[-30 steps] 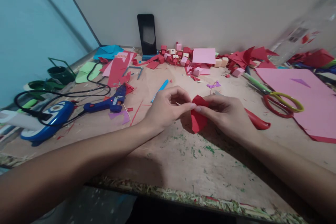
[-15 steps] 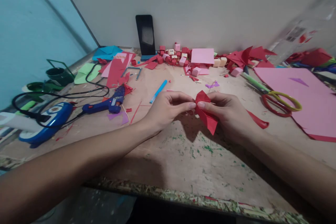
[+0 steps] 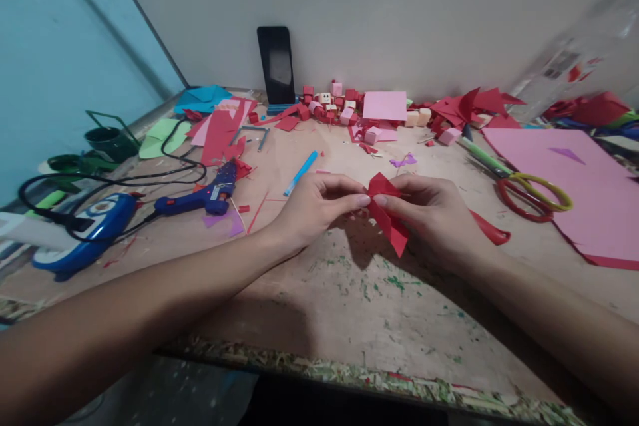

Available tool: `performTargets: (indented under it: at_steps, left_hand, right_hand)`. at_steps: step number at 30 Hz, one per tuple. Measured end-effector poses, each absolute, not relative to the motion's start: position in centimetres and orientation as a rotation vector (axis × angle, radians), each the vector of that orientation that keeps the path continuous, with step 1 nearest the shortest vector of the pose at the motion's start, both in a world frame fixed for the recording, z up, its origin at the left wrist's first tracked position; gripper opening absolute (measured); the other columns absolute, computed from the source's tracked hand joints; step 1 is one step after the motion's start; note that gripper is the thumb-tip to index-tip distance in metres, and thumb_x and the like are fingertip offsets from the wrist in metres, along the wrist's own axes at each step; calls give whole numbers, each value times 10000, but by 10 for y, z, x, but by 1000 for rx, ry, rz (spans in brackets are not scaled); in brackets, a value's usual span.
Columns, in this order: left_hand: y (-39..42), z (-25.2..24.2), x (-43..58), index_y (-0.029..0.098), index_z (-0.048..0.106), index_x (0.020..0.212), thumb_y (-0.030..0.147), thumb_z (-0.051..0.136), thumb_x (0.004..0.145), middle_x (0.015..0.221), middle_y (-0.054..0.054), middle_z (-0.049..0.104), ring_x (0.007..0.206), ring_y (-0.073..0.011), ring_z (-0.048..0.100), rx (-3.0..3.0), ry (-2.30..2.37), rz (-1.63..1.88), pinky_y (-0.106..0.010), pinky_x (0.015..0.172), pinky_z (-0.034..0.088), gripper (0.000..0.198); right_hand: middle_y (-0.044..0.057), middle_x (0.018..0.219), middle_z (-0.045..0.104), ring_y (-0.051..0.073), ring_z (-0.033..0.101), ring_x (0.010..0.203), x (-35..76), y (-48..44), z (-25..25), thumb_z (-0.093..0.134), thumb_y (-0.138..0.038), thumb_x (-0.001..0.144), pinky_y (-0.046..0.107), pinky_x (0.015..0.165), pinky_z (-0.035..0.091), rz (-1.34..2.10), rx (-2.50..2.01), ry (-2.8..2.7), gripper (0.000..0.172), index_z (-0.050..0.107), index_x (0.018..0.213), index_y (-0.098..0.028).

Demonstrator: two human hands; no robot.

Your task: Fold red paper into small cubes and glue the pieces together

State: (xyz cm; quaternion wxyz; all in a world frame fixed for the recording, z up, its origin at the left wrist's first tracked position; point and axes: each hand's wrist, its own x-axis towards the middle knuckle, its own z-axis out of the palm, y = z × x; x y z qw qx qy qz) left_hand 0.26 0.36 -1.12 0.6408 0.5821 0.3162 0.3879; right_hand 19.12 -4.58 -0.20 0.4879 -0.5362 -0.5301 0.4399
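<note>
Between my hands, above the table, is a folded piece of red paper (image 3: 390,226) with pointed ends. My right hand (image 3: 433,212) pinches it, thumb on the near face and fingers hidden behind. My left hand (image 3: 319,206) is closed, its thumb and index finger pressed together at the paper's left edge. A red paper strip (image 3: 490,227) lies beside my right hand. Just beyond my left hand is a blue pen (image 3: 300,173).
A blue glue gun (image 3: 212,194) with a black cord lies left, near a blue-and-white power strip (image 3: 84,233). Scissors (image 3: 529,196) rest on pink paper (image 3: 599,213) at right. Small paper cubes (image 3: 329,106) and a phone (image 3: 277,66) stand along the back wall.
The red paper has turned slightly, its lower tip shifting a little to the left. Both hands keep nearly the same place and hold. The camera view has shifted very slightly.
</note>
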Motion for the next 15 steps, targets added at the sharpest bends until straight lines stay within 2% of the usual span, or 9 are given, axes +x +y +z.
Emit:
performTargets:
  at_steps: [7, 15]
  left_hand:
    - [5, -11, 2, 147, 815, 827, 238, 809, 788, 809, -39, 787, 724, -143, 698, 1473, 732, 905, -262, 704, 569, 99]
    - [2, -3, 0, 144, 807, 802, 248, 770, 835, 818, -62, 796, 733, -162, 692, 1693, 750, 918, -260, 667, 536, 115]
  right_hand:
    - [28, 793, 785, 201, 706, 709, 193, -47, 0, 824, -374, 823, 310, 611, 535, 906, -1352, -1432, 140, 793, 786, -243]
    - [32, 790, 792, 213, 713, 719, 192, -47, 0, 805, -361, 843, 323, 637, 561, 849, -1361, -1507, 132, 805, 786, -242]
